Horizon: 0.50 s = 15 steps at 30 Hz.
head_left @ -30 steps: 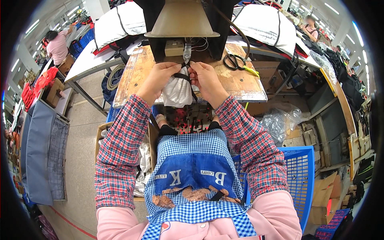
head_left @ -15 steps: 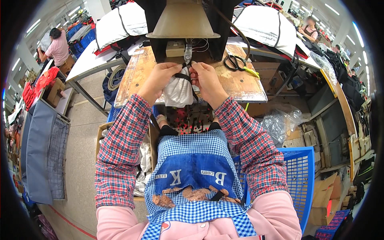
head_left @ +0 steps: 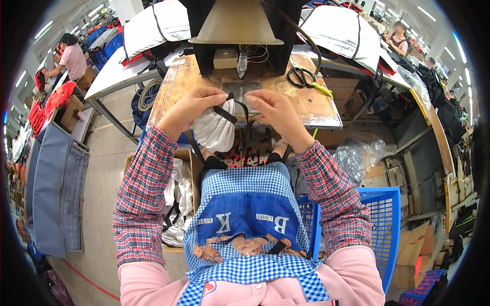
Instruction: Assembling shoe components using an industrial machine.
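A white fabric piece [head_left: 214, 130] with a black strap [head_left: 227, 115] was held at the near edge of the worn wooden surface [head_left: 311, 104], directly below the sewing machine [head_left: 236, 30]. The left hand [head_left: 191, 107] was closed over the top of the white fabric piece, fingers curled onto the strap. The right hand [head_left: 273, 109] stood just beside it, fingers bent and pinched toward the strap's upper end; whether it actually gripped the strap could not be told. Black-handled scissors [head_left: 301, 77] lay on the surface to the right, well apart from the hands. A cardboard box [head_left: 186, 158] of white pieces stood at the person's left, and a blue plastic basket [head_left: 385, 224] at the right.
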Motion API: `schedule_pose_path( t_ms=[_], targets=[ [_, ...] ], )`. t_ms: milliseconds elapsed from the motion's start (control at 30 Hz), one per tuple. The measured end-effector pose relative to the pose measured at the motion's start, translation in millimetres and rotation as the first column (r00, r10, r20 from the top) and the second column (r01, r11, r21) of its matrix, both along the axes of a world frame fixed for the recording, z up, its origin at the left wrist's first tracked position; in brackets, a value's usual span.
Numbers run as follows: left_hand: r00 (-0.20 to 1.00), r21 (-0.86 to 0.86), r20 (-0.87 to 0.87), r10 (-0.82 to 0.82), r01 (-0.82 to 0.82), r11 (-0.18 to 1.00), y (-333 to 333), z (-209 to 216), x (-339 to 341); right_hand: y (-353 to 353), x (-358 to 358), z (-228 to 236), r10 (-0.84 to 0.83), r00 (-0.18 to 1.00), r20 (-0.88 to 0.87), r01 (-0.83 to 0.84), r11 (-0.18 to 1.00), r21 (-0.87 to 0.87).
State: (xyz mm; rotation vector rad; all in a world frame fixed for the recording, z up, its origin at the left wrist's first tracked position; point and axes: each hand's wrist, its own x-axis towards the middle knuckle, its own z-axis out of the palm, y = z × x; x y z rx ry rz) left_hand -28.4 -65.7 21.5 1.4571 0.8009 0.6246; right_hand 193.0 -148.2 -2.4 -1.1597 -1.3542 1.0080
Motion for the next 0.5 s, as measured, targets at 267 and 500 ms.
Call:
schedule_pose_path(
  t_ms=[267,500],
  targets=[
    [0.993,0.192,-0.115,-0.018,0.040,0.981,0,7,11,15,-9,-11,0.020,0.999,0.041,-0.023,0.996,0.091],
    [0.986,0.258,-0.158,0.049,-0.007,0.966,11,8,20,31,-10,-18,-0.096,0.995,-0.020,0.098,0.987,0.128]
  ],
)
